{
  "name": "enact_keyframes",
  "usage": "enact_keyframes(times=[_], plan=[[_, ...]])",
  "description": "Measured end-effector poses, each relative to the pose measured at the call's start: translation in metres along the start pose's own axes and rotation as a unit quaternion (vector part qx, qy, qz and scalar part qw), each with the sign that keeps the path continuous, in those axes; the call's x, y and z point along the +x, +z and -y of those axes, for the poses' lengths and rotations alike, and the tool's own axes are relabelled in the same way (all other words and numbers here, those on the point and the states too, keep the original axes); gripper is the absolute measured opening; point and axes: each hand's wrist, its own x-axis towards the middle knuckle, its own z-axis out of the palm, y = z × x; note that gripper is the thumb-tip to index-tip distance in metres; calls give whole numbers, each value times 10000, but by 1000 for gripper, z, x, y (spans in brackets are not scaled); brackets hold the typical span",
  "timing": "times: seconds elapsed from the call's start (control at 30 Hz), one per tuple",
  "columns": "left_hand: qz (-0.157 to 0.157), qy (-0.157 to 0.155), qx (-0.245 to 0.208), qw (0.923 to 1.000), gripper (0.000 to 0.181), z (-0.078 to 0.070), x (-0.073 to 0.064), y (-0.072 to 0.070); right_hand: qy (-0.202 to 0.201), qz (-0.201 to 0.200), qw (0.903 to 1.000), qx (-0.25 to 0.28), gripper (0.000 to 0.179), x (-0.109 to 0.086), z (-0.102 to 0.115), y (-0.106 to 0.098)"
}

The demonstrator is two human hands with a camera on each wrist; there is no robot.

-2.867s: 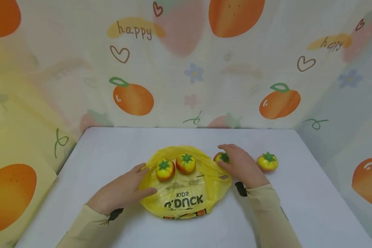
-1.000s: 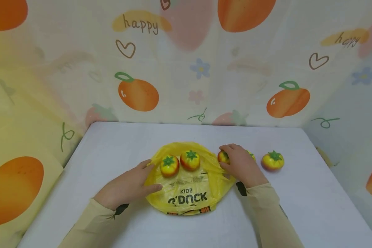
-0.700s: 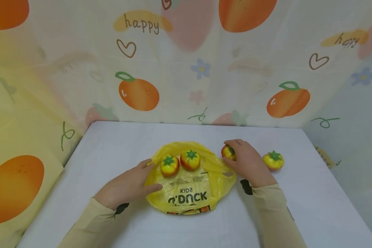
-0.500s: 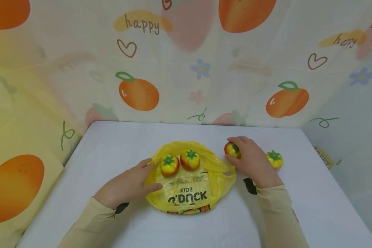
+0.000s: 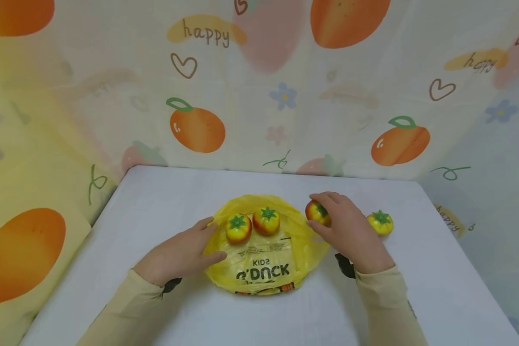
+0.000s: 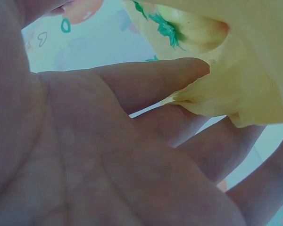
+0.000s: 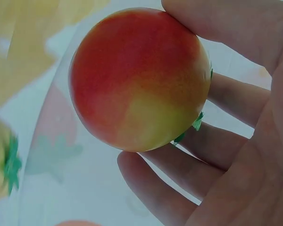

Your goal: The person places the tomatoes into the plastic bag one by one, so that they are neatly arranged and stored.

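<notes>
My right hand [image 5: 350, 230] holds a glossy red-and-yellow toy fruit with a green leafy cap [image 7: 137, 84], thumb and fingers around it. The hand stands just right of a thin yellow plastic bag [image 5: 307, 245], printed with dark letters, lying mouth-up on the table. Inside it, two similar toy fruits [image 5: 239, 228] sit side by side near the far edge. At the bag's left rim is my left hand [image 5: 177, 257], fingers nearly straight. In the left wrist view, the bag's edge [image 6: 245, 89] lies against those fingers.
Another toy fruit [image 5: 380, 222] rests on the white table [image 5: 259, 319] beyond my right wrist, partly covered by the hand. A fruit-patterned cloth [image 5: 246, 120] rises behind the table and along both sides.
Over the last second my right hand has drawn the toy fruit slightly back and right, then slightly left again. My left hand keeps its place at the bag's rim. The head view has shifted slightly.
</notes>
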Motion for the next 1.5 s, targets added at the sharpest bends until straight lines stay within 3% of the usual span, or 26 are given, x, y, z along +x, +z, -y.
enact_keyframes(times=[0.33, 0.7, 0.87, 1.27, 1.5], plan=[[68, -127, -17, 9999, 82, -1, -1, -2, -608, 289, 9974, -250, 61, -7, 47, 26], [102, -115, 82, 9998, 78, 3, 1, -2, -1575, 738, 9839, -403, 55, -8, 95, 65], [211, -130, 20, 9997, 70, 3, 0, -3, -1913, 787, 9776, -390, 52, -8, 107, 75], [222, -23, 1, 9998, 65, 4, 1, -3, -2287, 861, 9672, -688, 46, -11, 121, 94], [194, 40, 54, 9998, 65, 2, -1, -4, -2264, 1199, 9633, -808, 48, -8, 129, 103]])
